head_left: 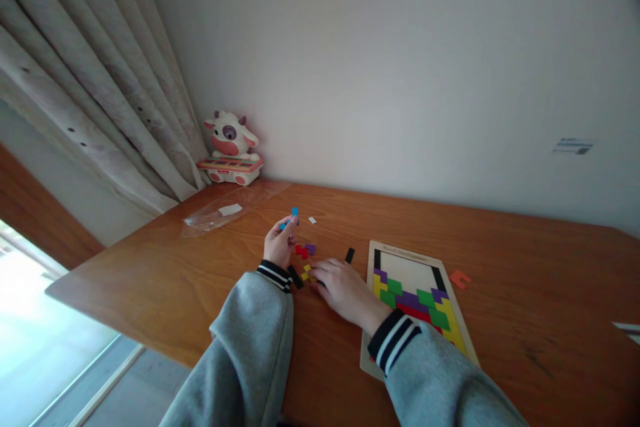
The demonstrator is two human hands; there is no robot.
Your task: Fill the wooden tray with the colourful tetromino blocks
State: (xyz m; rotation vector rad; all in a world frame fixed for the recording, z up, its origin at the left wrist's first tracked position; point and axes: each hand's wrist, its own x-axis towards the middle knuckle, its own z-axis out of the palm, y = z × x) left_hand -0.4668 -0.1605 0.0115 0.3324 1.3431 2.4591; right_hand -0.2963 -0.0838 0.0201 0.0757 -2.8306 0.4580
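Between the fingers of my left hand (280, 241) is a blue puzzle piece (295, 212), lifted over the table. My right hand (340, 287) reaches down to a yellow puzzle piece (306, 273), fingertips touching or just beside it; its fingers partly hide what lies under them. Close by lie a red piece (301, 251), a purple piece (311, 249) and two black bars, one (295, 277) by my left cuff and another (349, 255) beyond my right hand. The wooden puzzle board (371, 267), partly filled with coloured pieces, is under my right forearm.
An orange piece (460, 279) lies right of the board. A clear plastic bag (205, 219) with a white paper and a cow toy with a keyboard (231, 150) are at the back left, near the curtain (100, 67). A wall (390, 80) bounds the wooden table (540, 280).
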